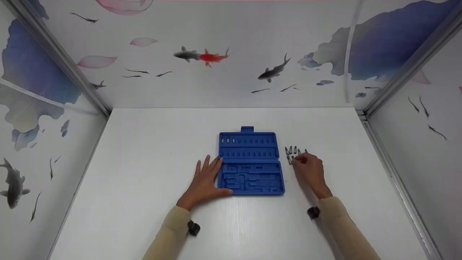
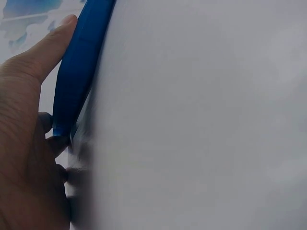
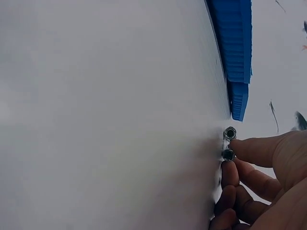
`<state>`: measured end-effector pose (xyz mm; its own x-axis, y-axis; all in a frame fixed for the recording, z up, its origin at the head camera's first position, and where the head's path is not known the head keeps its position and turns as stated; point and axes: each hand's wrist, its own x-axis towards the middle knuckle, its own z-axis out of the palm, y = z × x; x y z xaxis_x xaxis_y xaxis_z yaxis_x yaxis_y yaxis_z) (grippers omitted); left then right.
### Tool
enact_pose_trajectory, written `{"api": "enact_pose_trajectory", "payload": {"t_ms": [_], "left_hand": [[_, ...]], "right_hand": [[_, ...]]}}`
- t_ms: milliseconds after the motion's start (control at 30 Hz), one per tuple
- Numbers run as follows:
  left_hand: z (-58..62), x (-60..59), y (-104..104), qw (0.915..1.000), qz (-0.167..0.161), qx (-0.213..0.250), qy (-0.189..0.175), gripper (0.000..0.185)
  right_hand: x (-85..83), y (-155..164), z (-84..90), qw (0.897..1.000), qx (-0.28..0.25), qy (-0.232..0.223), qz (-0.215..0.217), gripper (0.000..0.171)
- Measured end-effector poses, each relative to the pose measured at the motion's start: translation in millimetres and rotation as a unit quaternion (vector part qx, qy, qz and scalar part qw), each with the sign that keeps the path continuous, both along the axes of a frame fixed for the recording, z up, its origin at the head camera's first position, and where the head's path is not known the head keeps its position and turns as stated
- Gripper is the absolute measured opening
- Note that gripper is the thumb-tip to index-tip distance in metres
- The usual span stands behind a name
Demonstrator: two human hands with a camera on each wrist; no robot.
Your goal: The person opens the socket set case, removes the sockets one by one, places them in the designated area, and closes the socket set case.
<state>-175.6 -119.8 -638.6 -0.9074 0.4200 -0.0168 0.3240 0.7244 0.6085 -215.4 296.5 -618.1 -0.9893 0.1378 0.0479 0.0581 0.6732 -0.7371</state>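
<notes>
On the white table [image 1: 126,155], the blue case [image 1: 249,146] is laid open near the middle, its hinge set left to right and its tab [image 1: 247,129] pointed away from the person. The long axis of each half is set crosswise.

By the spread left hand [image 1: 204,180], the case's left edge is touched with the fingers and its near edge with the thumb, probably so that sliding is prevented. By the right hand [image 1: 310,169], one bit [image 3: 228,155] is pinched between thumb and forefinger; whether it is lifted cannot be told.

The loose bits [image 1: 295,149] are grouped just right of the case, presumably for easy reach, their long axes pointed roughly away from the person. Two hollow ends are faced back toward the right wrist. Three seated bits [image 1: 228,141] are lined up in the far half's far left corner.
</notes>
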Motion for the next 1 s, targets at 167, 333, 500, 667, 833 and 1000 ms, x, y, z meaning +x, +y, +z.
{"api": "enact_pose_trajectory", "payload": {"t_ms": [167, 333, 500, 667, 833, 1000], "left_hand": [[-1.4, 0.2, 0, 1.0000, 0.000, -0.005, -0.001, 0.132], [-0.7, 0.9, 1, 1.0000, -0.003, 0.003, -0.001, 0.132], [0.4, 1.7, 0, 1.0000, -0.003, 0.001, 0.002, 0.131], [2.6, 2.0, -1, 1.0000, -0.003, 0.002, 0.003, 0.131], [4.9, 2.6, 0, 1.0000, -0.003, 0.003, 0.004, 0.129], [5.3, 1.9, 0, 1.0000, -0.003, -0.008, 0.002, 0.129]], "right_hand": [[-0.9, 1, 0.2, 1.000, 0.004, -0.002, 0.006, 0.018], [-1.5, 2, 5.3, 1.000, 0.004, 0.012, 0.009, 0.016], [-5.6, -4, 15.8, 0.998, -0.011, 0.043, 0.033, 0.016], [-8.7, -24, 29.0, 0.995, -0.047, 0.046, 0.079, 0.017], [-12.7, -51, 40.3, 0.988, -0.050, 0.046, 0.137, 0.021], [-21.6, -78, 46.2, 0.980, -0.057, 0.032, 0.188, 0.024]]}}
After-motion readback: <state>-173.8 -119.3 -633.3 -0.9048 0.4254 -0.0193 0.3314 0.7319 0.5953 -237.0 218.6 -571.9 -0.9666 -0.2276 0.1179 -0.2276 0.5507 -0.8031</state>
